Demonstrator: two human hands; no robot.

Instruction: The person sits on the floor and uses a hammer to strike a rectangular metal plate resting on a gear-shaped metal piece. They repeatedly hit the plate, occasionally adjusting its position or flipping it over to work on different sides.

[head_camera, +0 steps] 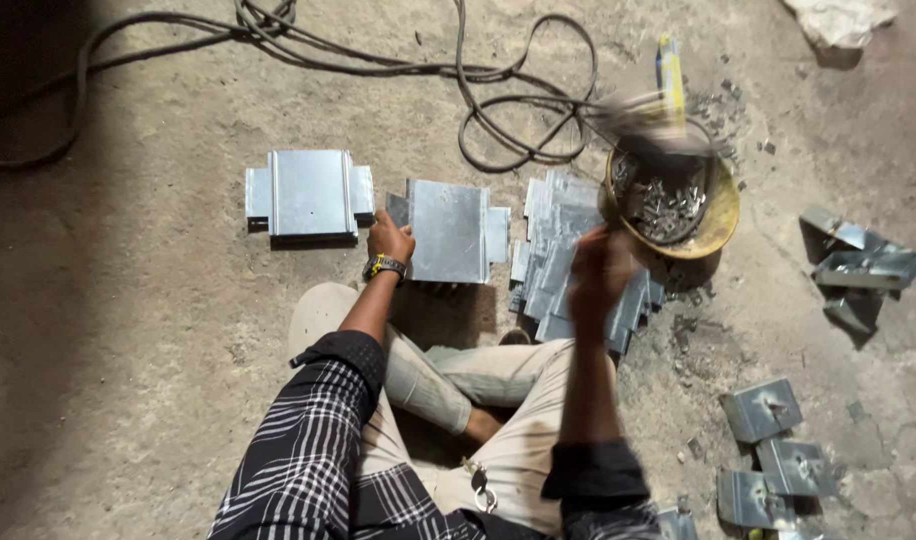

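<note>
I sit on a concrete floor with my legs crossed. My left hand [389, 240], a watch on its wrist, rests on the left edge of a folded grey sheet-metal piece [448, 230] in front of me. My right hand [600, 268] is raised and blurred with motion above a pile of flat metal pieces [553, 250], just left of a yellow bowl [723, 222] filled with small metal fasteners. I cannot tell whether the right hand holds anything. A second folded metal piece [310, 192] lies further left.
A dark cable [518, 75] loops across the floor at the back. A yellow-handled tool [669, 70] lies behind the bowl. Small metal brackets [763, 408] lie at the lower right, and bent metal parts [863, 265] at the right. A cloth [838, 20] sits at the top right.
</note>
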